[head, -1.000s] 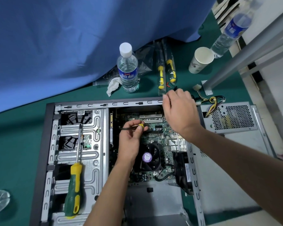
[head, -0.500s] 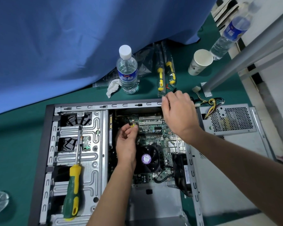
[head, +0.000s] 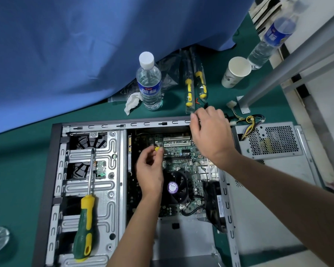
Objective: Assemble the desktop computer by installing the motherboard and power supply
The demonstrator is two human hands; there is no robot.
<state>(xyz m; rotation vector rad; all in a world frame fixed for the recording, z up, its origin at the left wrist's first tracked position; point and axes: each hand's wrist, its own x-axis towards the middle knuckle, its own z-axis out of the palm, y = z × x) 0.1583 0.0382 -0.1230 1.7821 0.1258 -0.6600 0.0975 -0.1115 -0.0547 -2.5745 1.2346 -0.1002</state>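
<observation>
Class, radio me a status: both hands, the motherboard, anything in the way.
Left hand pinching yellow connector over motherboard. Right hand at case top edge, grip unclear. Power supply outside case. Screwdriver lying on drive bay.

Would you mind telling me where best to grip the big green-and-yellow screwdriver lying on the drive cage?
Probably by the handle of the screwdriver, coming from above: it lies flat on the drive cage, handle toward the person, thin shaft pointing away.

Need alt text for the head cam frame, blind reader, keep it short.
Two bare hands work inside an open desktop case lying on a green table: the left hand pinches a small yellow-tipped part over the motherboard, the right hand reaches to the case's far edge. A green-yellow screwdriver rests on the drive cage.
</observation>
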